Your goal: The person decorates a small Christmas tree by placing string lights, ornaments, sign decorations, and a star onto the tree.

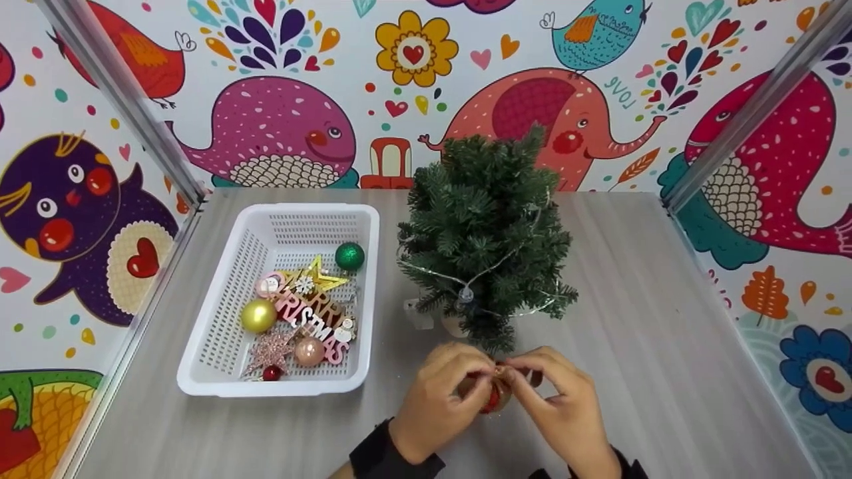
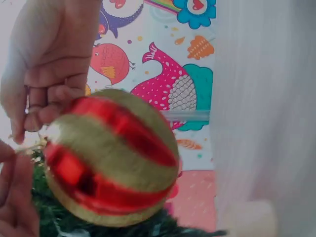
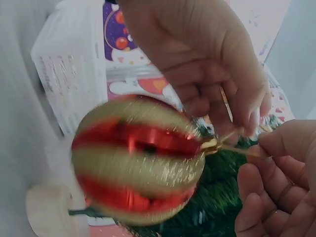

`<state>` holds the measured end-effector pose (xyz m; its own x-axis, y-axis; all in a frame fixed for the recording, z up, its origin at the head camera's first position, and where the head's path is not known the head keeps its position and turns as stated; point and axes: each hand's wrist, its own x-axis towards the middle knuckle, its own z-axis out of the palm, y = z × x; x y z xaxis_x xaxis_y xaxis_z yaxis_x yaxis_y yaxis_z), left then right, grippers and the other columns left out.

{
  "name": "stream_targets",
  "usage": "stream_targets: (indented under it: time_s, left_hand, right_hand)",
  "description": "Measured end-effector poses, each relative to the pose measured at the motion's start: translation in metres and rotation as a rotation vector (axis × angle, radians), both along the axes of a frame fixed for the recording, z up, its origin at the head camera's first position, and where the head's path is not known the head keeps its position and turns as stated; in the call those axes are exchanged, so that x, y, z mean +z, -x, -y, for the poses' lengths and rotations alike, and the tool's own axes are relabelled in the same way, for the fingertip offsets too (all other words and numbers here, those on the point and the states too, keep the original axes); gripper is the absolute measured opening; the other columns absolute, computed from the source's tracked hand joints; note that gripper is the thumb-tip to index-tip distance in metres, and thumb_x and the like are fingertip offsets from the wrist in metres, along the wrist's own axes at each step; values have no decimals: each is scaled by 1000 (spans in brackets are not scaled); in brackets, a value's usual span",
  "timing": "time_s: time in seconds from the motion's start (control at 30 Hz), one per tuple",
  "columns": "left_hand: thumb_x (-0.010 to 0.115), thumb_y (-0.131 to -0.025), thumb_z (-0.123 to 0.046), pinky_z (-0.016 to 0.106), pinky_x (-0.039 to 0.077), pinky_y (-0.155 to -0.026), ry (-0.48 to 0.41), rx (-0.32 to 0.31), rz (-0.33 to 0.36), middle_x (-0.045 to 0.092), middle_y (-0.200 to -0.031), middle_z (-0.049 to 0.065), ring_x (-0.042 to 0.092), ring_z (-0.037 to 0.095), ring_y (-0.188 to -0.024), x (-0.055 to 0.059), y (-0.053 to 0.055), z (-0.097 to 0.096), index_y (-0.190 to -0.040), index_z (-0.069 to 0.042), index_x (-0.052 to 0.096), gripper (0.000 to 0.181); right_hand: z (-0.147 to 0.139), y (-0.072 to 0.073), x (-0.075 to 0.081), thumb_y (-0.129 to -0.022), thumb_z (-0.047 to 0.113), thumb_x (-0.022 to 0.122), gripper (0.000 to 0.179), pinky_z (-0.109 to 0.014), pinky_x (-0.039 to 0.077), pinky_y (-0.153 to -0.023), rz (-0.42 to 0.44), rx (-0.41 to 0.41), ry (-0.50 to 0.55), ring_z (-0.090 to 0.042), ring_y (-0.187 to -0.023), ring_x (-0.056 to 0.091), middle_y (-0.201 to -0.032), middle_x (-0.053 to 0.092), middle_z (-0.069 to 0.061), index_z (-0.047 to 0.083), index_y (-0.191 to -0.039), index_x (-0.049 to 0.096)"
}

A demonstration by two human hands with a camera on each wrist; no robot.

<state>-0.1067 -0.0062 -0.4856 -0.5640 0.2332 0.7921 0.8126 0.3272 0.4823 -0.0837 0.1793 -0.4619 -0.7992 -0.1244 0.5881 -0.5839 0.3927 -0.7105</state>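
A red bauble with gold glitter stripes hangs between my two hands, partly hidden by them in the head view. Finger and thumb of my left hand pinch the thin gold string at its top. Opposite it, my right hand pinches the same string, its fingertips close to the left ones. The right wrist view shows the string running from the bauble's gold cap to both hands. Just beyond the hands stands a small green Christmas tree, wound with a clear light string.
Left of the tree sits a white perforated basket. In it lie a green ball, a gold ball, a pink ball, a pink glitter star, a gold star and a Merry Christmas sign. Patterned walls surround the table.
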Motion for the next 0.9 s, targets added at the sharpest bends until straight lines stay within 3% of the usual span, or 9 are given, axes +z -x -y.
stream_targets:
  time_s: [0.1, 0.17, 0.33, 0.63, 0.73, 0.9]
  left_hand:
    - [70, -87, -2, 25, 52, -79, 86, 155, -161, 73, -94, -3, 65, 12, -84, 8, 7, -5, -98, -15, 72, 17]
    - [67, -92, -7, 25, 49, -73, 136, 253, -232, 73, -92, -5, 64, 11, -80, 12, 9, -9, -97, -16, 73, 12]
    - [58, -101, -13, 26, 47, -68, 176, 397, -279, 74, -91, -4, 64, 13, -77, 17, 14, -16, -96, -16, 74, 17]
    - [48, -108, -20, 28, 47, -72, 307, 494, -160, 75, -93, -5, 64, 13, -84, 16, 12, -15, -100, -18, 75, 28]
    - [46, -108, -20, 28, 45, -71, 327, 492, -150, 75, -94, -7, 63, 13, -83, 11, 9, -14, -101, -20, 75, 30]
    - [48, -105, -17, 28, 43, -69, 327, 447, -193, 74, -95, -7, 62, 12, -82, 3, 8, -11, -103, -20, 75, 27]
  right_hand:
    - [-3, 3, 3, -83, -16, 75, 36, -21, 46, -68, 7, -53, -17, -5, -79, 59, -92, 71, 1, 11, -106, 76]
    - [-3, 5, 5, -84, -16, 75, 35, -21, 45, -68, -8, -94, -44, -4, -79, 58, -93, 71, 2, 11, -106, 75]
    - [-1, 11, 6, -81, -18, 75, 38, -19, 46, -69, -101, -184, -109, -7, -82, 60, -95, 71, -2, 8, -110, 74]
    - [1, 26, -7, -81, -19, 74, 46, -20, 43, -73, -146, -174, -187, -11, -90, 59, -101, 69, -2, 10, -116, 71]
    - [1, 25, -13, -80, -19, 76, 47, -21, 44, -72, -148, -167, -207, -11, -89, 60, -101, 69, 1, 12, -116, 71]
    - [1, 19, -22, -80, -19, 76, 48, -19, 44, -72, -104, -153, -192, -9, -89, 61, -101, 68, 2, 13, -116, 70]
